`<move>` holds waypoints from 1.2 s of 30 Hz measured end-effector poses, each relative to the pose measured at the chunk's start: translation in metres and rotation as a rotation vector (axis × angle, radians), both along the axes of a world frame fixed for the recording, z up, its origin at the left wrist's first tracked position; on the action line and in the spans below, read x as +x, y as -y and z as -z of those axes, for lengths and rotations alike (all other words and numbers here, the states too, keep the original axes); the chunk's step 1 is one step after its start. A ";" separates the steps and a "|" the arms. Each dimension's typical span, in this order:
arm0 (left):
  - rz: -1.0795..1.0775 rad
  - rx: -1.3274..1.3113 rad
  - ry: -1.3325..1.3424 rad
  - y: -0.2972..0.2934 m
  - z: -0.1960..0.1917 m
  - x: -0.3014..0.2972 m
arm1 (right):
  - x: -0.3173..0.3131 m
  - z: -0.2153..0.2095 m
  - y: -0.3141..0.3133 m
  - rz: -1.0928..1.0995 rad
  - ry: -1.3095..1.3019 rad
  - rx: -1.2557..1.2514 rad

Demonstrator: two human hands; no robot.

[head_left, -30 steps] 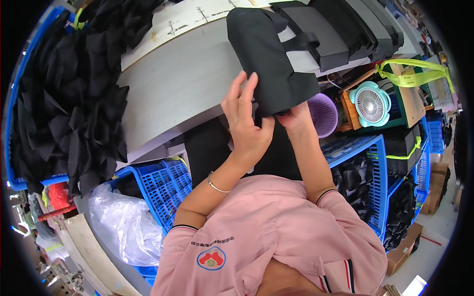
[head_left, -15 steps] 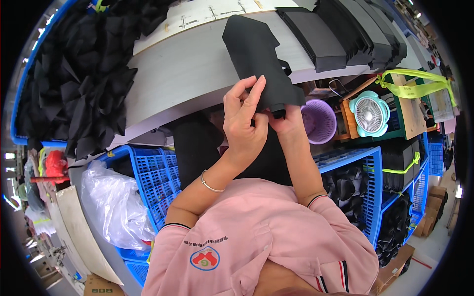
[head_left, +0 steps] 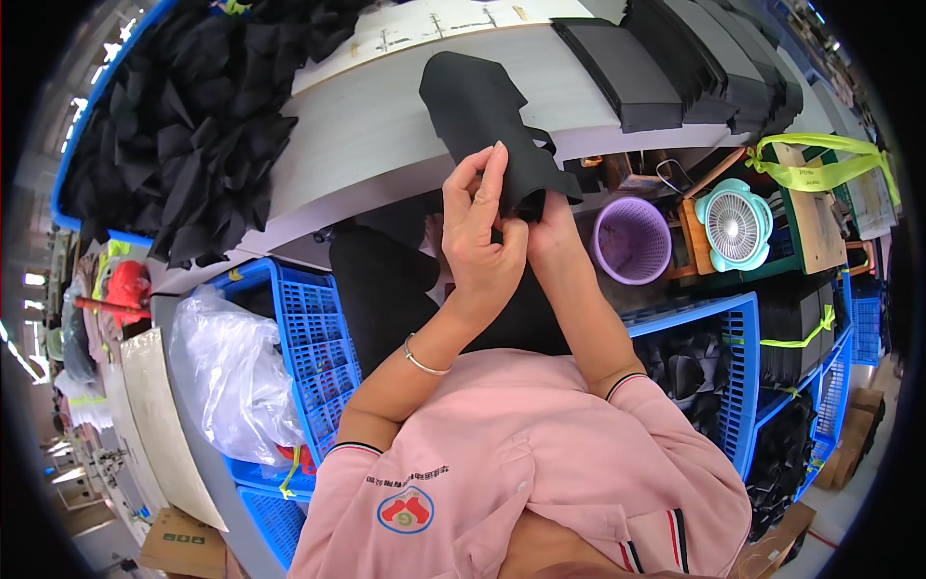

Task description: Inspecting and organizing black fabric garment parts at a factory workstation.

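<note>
A black sheet piece [head_left: 487, 111] with notched edges rises from my hands over the front edge of the table, its near end curled into a rounded fold. My left hand [head_left: 482, 222] pinches that near end, index finger stretched along the sheet's surface. Under the fold, my right hand [head_left: 550, 232] is closed on the same piece, its fingertips mostly hidden behind it. A small strap-like loop sticks out from the sheet's right side.
The grey table [head_left: 357, 125] carries stacked black sheets [head_left: 637, 87] at right. A blue crate of black pieces [head_left: 193, 125] stands at left. Below are a purple basket [head_left: 632, 241], a teal fan [head_left: 735, 227], a blue crate [head_left: 313, 318] and a clear plastic bag [head_left: 236, 376].
The black piece has tipped slightly leftward and lower, and its near end is curled into a wider, more open fold. Both hands keep their hold; the whole view has shifted a little.
</note>
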State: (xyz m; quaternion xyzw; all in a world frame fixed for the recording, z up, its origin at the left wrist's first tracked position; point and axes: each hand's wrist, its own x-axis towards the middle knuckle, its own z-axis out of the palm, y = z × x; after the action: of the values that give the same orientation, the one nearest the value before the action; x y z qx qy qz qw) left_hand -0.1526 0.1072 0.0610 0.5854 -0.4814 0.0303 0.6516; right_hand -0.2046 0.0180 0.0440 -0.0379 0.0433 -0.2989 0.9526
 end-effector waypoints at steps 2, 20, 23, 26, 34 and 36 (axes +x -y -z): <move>0.003 -0.014 0.015 -0.007 0.000 0.000 | 0.004 -0.005 -0.007 0.029 -0.112 0.063; 0.230 -0.008 -0.706 -0.011 0.035 0.059 | 0.045 0.019 0.015 0.755 -1.307 -1.810; 0.205 0.058 -1.012 -0.001 0.066 0.085 | 0.041 0.030 0.032 0.342 -1.191 -1.723; 0.183 0.156 -1.187 0.006 0.100 0.097 | 0.048 0.045 0.046 0.018 -1.211 -1.702; 0.570 0.123 -1.295 0.039 0.139 0.084 | 0.080 0.066 0.025 0.424 -1.881 -2.291; 0.366 0.186 -1.367 0.043 0.140 0.073 | 0.078 0.060 0.026 0.450 -1.851 -2.267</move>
State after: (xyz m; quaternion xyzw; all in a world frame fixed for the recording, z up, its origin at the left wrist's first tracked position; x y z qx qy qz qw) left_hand -0.0798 0.0645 -0.0792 0.4364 -0.0564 -0.4946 0.7495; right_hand -0.1261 -0.0083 -0.0159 -0.9092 0.3749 -0.1806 -0.0152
